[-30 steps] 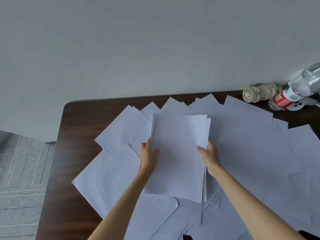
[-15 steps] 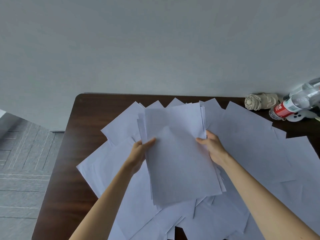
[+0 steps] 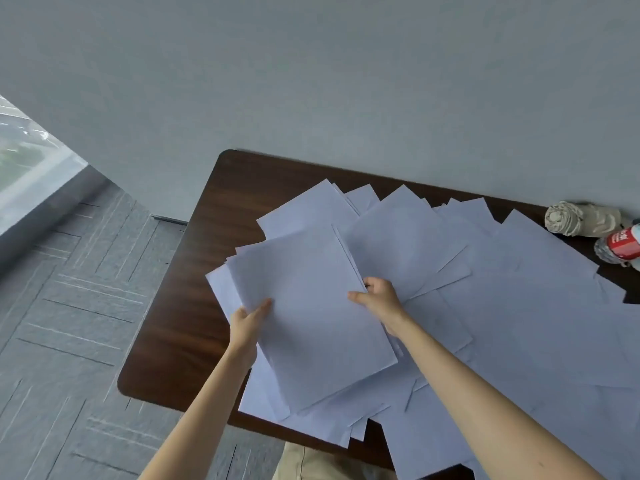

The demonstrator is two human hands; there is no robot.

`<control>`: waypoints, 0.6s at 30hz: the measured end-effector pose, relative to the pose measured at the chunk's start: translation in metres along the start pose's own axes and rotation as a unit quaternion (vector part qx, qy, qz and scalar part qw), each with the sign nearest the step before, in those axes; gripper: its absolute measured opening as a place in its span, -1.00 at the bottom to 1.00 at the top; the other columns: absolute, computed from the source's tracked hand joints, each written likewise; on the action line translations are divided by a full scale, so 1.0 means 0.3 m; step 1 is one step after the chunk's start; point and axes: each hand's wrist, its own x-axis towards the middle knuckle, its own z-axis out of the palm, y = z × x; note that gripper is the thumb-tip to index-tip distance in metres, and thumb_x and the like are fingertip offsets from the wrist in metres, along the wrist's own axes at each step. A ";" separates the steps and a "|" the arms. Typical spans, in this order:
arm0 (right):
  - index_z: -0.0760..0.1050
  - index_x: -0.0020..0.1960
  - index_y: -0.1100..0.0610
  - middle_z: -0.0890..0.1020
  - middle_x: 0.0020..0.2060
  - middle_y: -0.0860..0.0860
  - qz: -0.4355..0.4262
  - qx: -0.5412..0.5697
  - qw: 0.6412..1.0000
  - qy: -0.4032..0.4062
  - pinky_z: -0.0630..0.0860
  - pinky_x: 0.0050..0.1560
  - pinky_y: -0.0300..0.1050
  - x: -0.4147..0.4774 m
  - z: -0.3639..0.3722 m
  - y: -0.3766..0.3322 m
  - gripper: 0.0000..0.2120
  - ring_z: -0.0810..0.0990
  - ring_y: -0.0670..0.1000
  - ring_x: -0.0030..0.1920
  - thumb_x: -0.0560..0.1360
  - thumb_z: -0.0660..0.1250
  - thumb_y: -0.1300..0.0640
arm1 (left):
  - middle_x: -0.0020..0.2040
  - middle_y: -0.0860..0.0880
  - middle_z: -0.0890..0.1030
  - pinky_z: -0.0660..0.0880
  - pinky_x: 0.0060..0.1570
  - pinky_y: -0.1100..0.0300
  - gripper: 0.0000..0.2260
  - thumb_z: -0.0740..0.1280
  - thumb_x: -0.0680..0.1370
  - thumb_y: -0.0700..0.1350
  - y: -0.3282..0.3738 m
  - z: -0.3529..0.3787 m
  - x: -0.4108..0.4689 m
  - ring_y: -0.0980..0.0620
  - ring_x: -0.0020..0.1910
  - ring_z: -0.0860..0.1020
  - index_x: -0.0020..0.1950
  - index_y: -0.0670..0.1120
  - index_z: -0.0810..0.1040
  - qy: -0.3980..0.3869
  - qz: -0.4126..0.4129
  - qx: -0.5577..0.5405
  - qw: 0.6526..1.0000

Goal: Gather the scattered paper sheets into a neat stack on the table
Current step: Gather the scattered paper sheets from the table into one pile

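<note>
- The gathering step was in hand: a partial stack of paper sheets (image 3: 311,306) was held tilted over the near-left part of the table (image 3: 194,306), its edges uneven and fanned at the far-left corner.
- The left hand (image 3: 247,322) pinched the stack's left edge, thumb on top. The right hand (image 3: 379,299) gripped the right edge, thumb on top and fingers curled beneath.
- Many loose sheets (image 3: 519,323) lay overlapped across the middle and right of the table, some under the held stack and some hanging over the near edge; by my judgement the task was well short of done.
- The next move likely called for picking up further loose sheets, then squaring the edges against the tabletop.
- At the far right stood what looked like a folded beige umbrella (image 3: 581,218), though the view was poor there, and just beside it a red-labelled plastic bottle (image 3: 620,245), touching or close to the farthest sheets.
- Sheets could slide off the near edge if dragged carelessly.
</note>
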 end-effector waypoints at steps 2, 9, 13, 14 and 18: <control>0.54 -0.03 0.36 0.66 -0.06 0.29 0.003 -0.045 0.999 0.006 0.58 -0.11 0.04 -0.010 0.038 0.007 -0.65 0.61 0.10 -0.21 0.31 0.49 0.16 | -0.02 -0.17 0.67 0.58 -0.03 0.04 -0.79 0.45 0.51 -0.19 -0.018 -0.035 0.016 -0.14 -0.07 0.63 0.10 -0.25 0.61 0.032 0.004 -0.004 0.999; 0.55 0.02 0.23 0.52 0.06 0.15 -0.024 -0.172 0.984 0.043 0.51 -0.06 -0.10 -0.043 0.117 0.016 -0.75 0.59 0.12 -0.05 0.35 0.45 0.29 | 0.08 -0.12 0.60 0.55 -0.02 0.01 -0.70 0.45 0.47 -0.20 -0.051 -0.086 0.043 -0.15 0.05 0.59 0.16 -0.18 0.49 0.101 0.019 0.094 0.990; 0.45 0.14 0.22 0.39 0.08 0.07 -0.016 -0.188 0.981 0.052 0.37 -0.13 -0.21 -0.042 0.148 0.034 -0.63 0.49 0.06 -0.05 0.37 0.45 0.25 | 0.14 -0.14 0.42 0.47 -0.03 -0.01 -0.68 0.45 0.43 -0.13 -0.047 -0.081 0.053 -0.17 0.19 0.43 0.09 -0.19 0.45 0.134 0.036 0.238 0.961; 0.42 0.17 0.23 0.41 0.10 0.07 -0.004 -0.181 0.982 0.053 0.35 -0.13 -0.22 -0.038 0.155 0.038 -0.59 0.48 0.04 -0.04 0.38 0.46 0.24 | 0.18 -0.16 0.37 0.41 -0.05 0.01 -0.65 0.45 0.44 -0.13 -0.040 -0.075 0.053 -0.18 0.22 0.37 0.14 -0.20 0.43 0.144 0.027 0.259 0.955; 0.40 0.23 0.22 0.55 0.06 0.07 0.042 -0.106 0.992 0.050 0.41 -0.12 -0.18 -0.033 0.170 0.029 -0.53 0.53 0.04 -0.05 0.38 0.48 0.20 | 0.27 -0.21 0.39 0.49 0.07 -0.04 -0.51 0.47 0.43 -0.13 -0.022 -0.072 0.052 -0.24 0.19 0.46 0.28 -0.21 0.38 0.156 -0.019 0.222 0.962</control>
